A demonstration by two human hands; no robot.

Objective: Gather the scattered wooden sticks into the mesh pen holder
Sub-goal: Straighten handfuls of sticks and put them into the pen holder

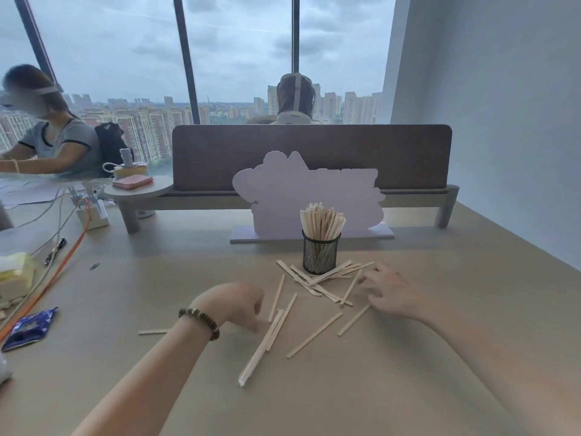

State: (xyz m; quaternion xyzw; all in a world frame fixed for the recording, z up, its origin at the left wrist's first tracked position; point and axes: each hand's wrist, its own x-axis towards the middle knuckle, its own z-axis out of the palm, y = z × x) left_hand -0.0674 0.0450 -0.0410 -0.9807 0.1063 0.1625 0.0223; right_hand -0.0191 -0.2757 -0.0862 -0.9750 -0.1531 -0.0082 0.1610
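**Inspector:** While the pen holder point(320, 253) stands upright at the far centre of the table point(440, 357), already well packed with sticks, a good number remain loose on the near side of it. Most lie crossed in a heap point(317, 280) touching its base; others lie apart, nearer the person.

**Clerk:** And the hands?

**Inspector:** The left hand point(237, 305), beaded bracelet point(201, 320) at the wrist, rests knuckles-up with its fingers curled down onto the top end of a small bundle of sticks point(262, 347). Whether they pinch it or merely touch it, I cannot tell. The right hand point(388, 292) lies with fingers spread and loosely bent, fingertips just beside the right edge of the heap, holding nothing.

**Clerk:** Why so placed?

**Inspector:** In my judgement, each hand works its own side, raking strays together before lifting.

**Clerk:** Materials?

**Inspector:** Sticks: pale, flat, thin wood, straight strips. Holder: black wire mesh, round, open-topped. Table: smooth, matt beige.
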